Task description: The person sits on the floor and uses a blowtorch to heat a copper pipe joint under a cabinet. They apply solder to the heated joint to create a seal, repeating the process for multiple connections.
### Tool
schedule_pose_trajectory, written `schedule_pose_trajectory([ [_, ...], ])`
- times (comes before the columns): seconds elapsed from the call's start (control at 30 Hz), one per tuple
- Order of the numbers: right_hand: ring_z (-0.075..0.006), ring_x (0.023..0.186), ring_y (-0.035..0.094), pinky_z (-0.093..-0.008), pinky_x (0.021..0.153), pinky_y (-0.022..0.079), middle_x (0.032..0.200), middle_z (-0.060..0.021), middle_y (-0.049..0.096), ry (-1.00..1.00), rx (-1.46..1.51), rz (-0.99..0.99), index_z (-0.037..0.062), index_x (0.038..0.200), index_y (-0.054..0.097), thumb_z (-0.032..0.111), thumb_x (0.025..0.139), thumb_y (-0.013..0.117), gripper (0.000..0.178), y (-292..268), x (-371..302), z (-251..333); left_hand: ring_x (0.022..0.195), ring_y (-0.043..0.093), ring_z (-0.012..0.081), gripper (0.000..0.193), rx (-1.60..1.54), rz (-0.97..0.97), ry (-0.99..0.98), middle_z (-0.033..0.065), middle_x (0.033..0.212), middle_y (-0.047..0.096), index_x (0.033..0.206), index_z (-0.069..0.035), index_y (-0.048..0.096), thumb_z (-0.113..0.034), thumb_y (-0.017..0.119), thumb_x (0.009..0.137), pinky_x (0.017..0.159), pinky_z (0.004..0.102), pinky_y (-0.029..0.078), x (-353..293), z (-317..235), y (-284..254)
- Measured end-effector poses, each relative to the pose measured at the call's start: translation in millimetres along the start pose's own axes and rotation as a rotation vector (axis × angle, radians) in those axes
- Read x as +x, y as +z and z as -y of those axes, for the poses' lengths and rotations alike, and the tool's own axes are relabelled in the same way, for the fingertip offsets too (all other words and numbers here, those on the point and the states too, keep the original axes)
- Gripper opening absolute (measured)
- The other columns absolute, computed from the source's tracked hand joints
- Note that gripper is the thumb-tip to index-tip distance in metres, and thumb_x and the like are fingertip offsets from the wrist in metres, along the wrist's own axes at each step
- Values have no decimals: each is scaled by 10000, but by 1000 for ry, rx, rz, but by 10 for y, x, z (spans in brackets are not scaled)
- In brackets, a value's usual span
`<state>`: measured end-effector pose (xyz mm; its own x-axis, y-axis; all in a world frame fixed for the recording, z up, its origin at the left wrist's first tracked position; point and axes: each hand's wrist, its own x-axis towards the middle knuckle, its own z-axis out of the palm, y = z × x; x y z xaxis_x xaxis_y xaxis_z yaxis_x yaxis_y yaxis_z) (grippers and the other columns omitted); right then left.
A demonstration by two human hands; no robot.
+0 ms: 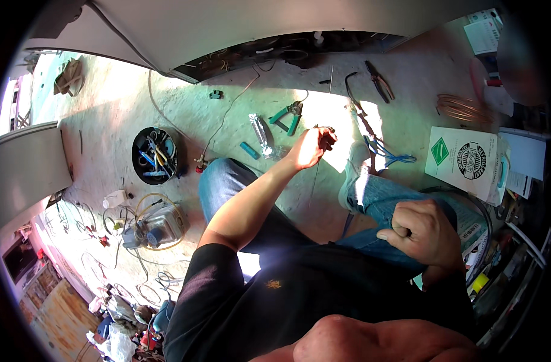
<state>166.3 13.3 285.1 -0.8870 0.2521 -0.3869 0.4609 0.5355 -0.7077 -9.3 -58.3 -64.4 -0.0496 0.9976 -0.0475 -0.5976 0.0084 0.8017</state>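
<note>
My left hand (311, 148) is stretched out low over the floor, its fingers curled closed. What they hold is too small and dark to make out; a thin straight line like a rod or wire shows above and below the hand. Beside it lie green-handled pliers (287, 117), a crumpled silvery packet (261, 134) and a small teal block (249, 150). My right hand (417, 232) is closed in a loose fist over my bent right leg (378, 202), with nothing visible in it.
A large pale appliance (257, 27) with an open dark underside stands ahead. Left are a black tool bucket (156, 155) and a clear container with hoses (160, 226). Right are dark-handled pliers (379, 81), blue cords (387, 154), a copper coil (462, 107) and a white carton (459, 160).
</note>
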Motion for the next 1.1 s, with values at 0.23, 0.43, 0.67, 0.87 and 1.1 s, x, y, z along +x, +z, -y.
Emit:
schedule_pose_trajectory([
  [0.23,-271,492,448,-373,483,338,606,-99,439,10,-58,-39,38,619,412,25,663,817,408,16,14,-76,872,577,133,208,-293,51,-169,36,983,610,1030,-43,607,-223,583,930,781,272,441,108,192,-122],
  [0.43,-287,530,489,-386,507,378,658,-100,486,62,-91,-5,37,674,451,72,728,803,358,-80,70,-109,883,589,137,223,-109,11,-74,41,1010,622,1039,-51,601,-246,603,932,774,272,453,114,384,-219],
  [0.67,-193,600,542,-317,560,436,716,-86,537,135,-82,-15,17,1075,646,37,741,751,351,-129,137,-33,827,586,105,207,287,-73,-78,16,938,617,1046,-32,597,-4,536,850,729,248,465,108,346,-189],
  [0.87,-216,644,560,-335,618,454,732,-90,548,174,-94,20,15,1090,642,37,744,723,357,-49,222,1,761,583,118,208,315,-204,-182,35,811,623,920,-4,634,85,499,789,678,269,468,89,115,-85],
  [1.1,-214,692,577,-318,660,465,795,-99,575,250,-121,34,19,1125,637,41,764,703,367,-34,270,20,588,533,115,311,326,-207,-229,46,746,593,983,-16,627,121,467,754,480,292,407,15,-389,94],
])
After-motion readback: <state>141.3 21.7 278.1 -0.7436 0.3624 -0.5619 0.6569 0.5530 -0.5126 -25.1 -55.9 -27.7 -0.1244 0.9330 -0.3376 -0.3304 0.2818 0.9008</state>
